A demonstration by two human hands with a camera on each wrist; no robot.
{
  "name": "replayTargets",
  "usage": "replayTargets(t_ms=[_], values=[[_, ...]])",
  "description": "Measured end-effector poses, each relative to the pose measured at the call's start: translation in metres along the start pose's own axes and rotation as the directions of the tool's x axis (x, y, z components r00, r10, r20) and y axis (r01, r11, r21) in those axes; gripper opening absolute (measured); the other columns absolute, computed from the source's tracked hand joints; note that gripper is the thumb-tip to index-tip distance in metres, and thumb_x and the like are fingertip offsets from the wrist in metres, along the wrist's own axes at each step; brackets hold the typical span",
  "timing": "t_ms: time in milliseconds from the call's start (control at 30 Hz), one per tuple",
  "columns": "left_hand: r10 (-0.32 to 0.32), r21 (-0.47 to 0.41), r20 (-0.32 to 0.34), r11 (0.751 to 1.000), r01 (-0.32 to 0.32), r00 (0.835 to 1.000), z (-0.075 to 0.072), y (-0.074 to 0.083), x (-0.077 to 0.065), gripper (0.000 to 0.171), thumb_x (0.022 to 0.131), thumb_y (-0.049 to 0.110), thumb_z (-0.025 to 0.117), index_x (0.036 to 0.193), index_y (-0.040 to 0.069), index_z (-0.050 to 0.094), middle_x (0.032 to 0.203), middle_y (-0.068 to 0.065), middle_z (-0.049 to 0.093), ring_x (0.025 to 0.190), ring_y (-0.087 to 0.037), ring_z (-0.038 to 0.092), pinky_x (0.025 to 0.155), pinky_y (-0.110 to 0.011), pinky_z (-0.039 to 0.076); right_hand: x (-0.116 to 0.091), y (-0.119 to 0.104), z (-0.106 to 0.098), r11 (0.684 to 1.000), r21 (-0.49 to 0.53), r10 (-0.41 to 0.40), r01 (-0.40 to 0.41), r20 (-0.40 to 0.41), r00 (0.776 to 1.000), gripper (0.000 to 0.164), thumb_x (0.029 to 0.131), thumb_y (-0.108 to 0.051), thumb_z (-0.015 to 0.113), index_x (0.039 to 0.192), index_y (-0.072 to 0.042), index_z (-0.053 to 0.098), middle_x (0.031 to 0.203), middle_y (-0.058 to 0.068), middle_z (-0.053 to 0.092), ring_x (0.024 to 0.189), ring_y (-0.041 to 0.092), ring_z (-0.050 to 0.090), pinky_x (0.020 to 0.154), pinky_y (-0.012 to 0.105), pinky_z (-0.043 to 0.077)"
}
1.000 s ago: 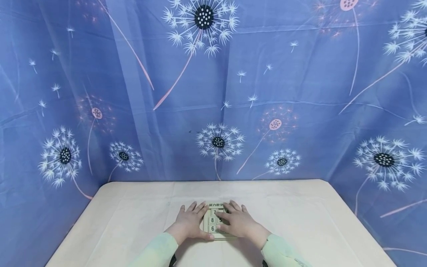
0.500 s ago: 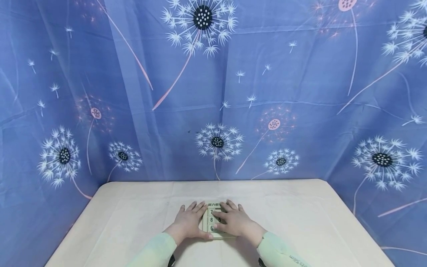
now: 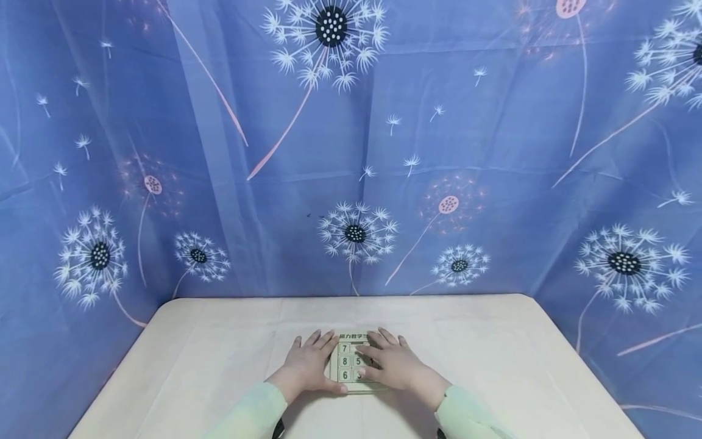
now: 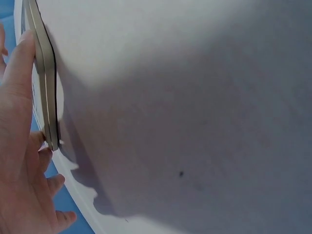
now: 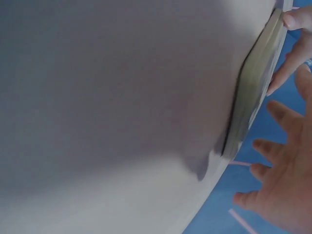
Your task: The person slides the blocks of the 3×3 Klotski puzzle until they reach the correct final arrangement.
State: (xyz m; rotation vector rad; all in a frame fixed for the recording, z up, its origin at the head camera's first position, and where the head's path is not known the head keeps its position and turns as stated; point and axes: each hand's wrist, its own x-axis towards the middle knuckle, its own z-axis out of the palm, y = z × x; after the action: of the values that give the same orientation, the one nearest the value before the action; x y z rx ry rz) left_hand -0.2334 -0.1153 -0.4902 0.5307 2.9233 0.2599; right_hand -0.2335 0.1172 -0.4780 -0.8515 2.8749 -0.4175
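A pale sliding number puzzle [image 3: 345,362] lies on the table between my hands, its 7, 8, 6 and 5 tiles readable. My left hand [image 3: 309,367] grips its left side, thumb at the near corner and index finger towards the far corner. The left wrist view shows that thumb against the puzzle's edge [image 4: 48,92]. My right hand [image 3: 403,366] is spread over the right part, thumb and index finger over the tiles, hiding several of them. Seen from the right wrist, those fingers [image 5: 267,148] are spread beyond the puzzle's side [image 5: 246,95].
A cream-covered table [image 3: 230,329] with rounded far corners carries the puzzle. Blue cloth [image 3: 285,244] printed with dandelions hangs behind it and along both sides. Pale green sleeves [image 3: 249,408] cover my forearms.
The 7 tile has slid left into line above the 8. My right hand went left with it, then back right, uncovering more of the printed heading. My left hand keeps its grip.
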Motion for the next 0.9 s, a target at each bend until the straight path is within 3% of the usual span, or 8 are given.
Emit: replayTargets(t_ms=[333, 900], values=[[-0.004, 0.008, -0.003, 1.000, 0.004, 1.000, -0.001, 0.000, -0.001, 0.114, 0.067, 0.076, 0.080, 0.156, 0.013, 0.044, 0.165, -0.006, 0.042, 0.153, -0.036, 0.038, 0.124, -0.067, 0.028, -0.025, 0.017, -0.007, 1.000, 0.026, 0.008, -0.008, -0.022, 1.000, 0.061, 0.099, -0.053, 0.058, 0.146, -0.015, 0.057, 0.159, 0.023, 0.045, 0.150, 0.051, 0.035, 0.113, 0.082, 0.027], [0.004, 0.033, -0.004, 0.999, -0.004, 1.000, -0.002, 0.001, -0.003, 0.114, 0.068, 0.077, 0.078, 0.156, 0.014, 0.043, 0.165, -0.006, 0.042, 0.153, -0.035, 0.039, 0.123, -0.066, 0.030, -0.023, 0.019, -0.004, 1.000, 0.009, 0.009, -0.009, -0.009, 1.000, 0.059, 0.099, -0.055, 0.056, 0.143, -0.017, 0.060, 0.157, 0.022, 0.047, 0.149, 0.051, 0.036, 0.112, 0.083, 0.028]])
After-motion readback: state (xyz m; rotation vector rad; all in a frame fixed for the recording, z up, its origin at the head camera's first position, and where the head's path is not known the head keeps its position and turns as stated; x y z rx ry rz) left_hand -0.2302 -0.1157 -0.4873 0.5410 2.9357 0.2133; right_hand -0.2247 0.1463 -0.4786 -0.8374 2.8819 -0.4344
